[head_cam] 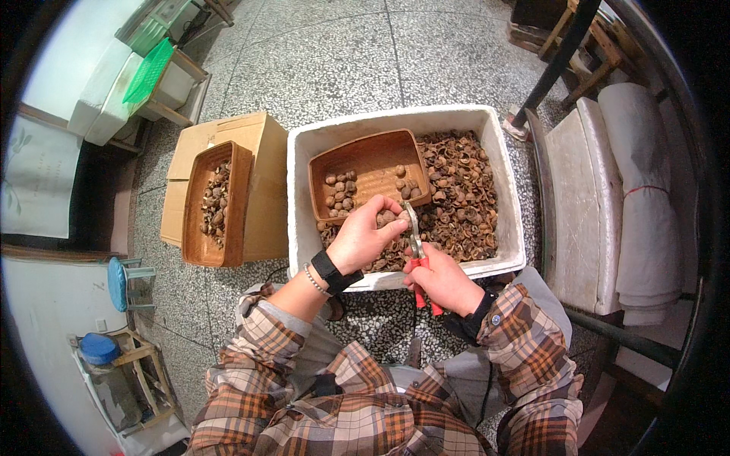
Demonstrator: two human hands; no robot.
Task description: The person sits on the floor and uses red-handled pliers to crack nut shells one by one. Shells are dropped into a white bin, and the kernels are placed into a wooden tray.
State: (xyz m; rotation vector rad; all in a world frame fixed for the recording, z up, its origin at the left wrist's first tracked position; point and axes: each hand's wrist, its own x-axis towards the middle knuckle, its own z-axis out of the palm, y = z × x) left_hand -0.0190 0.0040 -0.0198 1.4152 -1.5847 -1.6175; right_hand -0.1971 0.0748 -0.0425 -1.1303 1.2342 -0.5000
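Note:
My left hand (365, 231) holds several walnuts (386, 218), one of them between thumb and fingertips at the jaws of a nutcracker plier (415, 228). My right hand (442, 279) grips its red handles below. Both hands are over the near side of a white foam box (507, 228) filled with broken walnut shells (462, 194). Inside the box, resting on the shells, a brown woven basket (365, 145) bears whole walnuts in two groups. A second woven basket (194, 228), left of the box, holds nut pieces (215, 205).
The second basket stands on a cardboard box (265, 188). At the right are a lidded foam box (582, 211), a rolled grey cloth (644, 199) and a dark metal frame (553, 68). A blue stool (118, 284) and a green plastic basket (149, 69) are at the left.

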